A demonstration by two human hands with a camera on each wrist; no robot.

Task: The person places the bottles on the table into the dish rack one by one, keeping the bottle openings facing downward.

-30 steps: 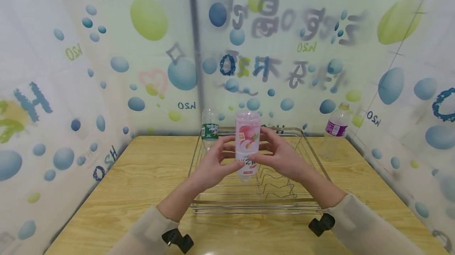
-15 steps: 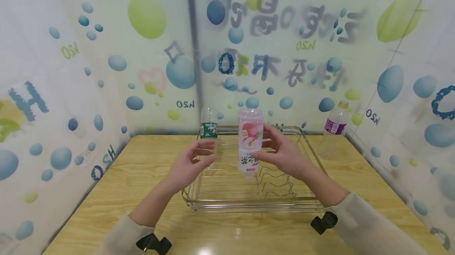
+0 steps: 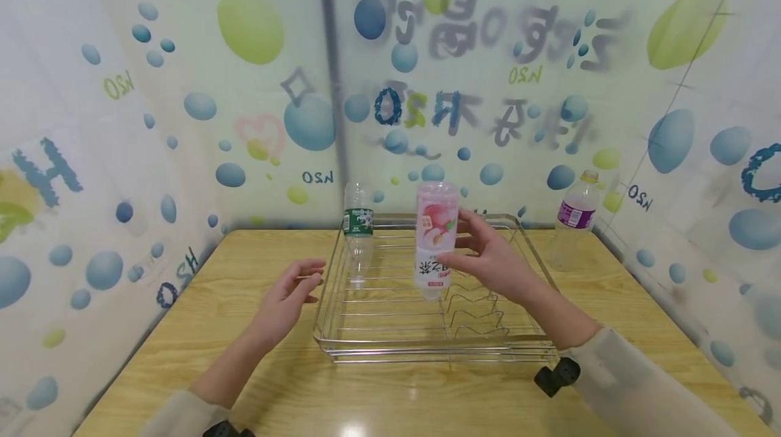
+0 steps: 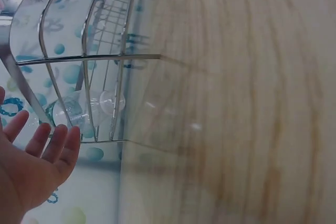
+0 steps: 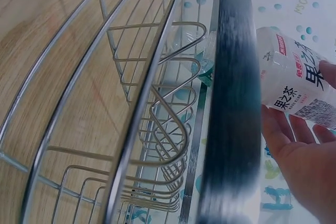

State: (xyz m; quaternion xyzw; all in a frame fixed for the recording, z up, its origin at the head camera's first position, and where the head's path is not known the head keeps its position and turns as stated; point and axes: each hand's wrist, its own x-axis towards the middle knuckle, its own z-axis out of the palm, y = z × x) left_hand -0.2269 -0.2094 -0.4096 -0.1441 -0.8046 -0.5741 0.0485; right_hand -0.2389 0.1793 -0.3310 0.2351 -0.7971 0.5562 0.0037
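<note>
A pink peach-tea bottle (image 3: 436, 220) is held upside down over the wire dish rack (image 3: 390, 340). My right hand (image 3: 491, 257) grips it from the right, thumb on the near side; the right wrist view shows the fingers round the white-labelled part of the bottle (image 5: 294, 72). Just outside the rack's left side is my left hand (image 3: 287, 305), its fingers relaxed and holding nothing. Inside the rack at the back left, a clear bottle with a green label (image 3: 358, 223) stands neck down.
On the table (image 3: 183, 328), behind the rack's right side, an upright clear bottle with a purple label and yellow neck (image 3: 576, 213) stands. Wavy wire dividers (image 3: 476, 308) rise in the rack's right half. Patterned curtains (image 3: 262, 118) enclose the table at the back and sides.
My left hand has let go of the peach-tea bottle and moved left and down, outside the rack. My right hand has shifted the bottle slightly to the right.
</note>
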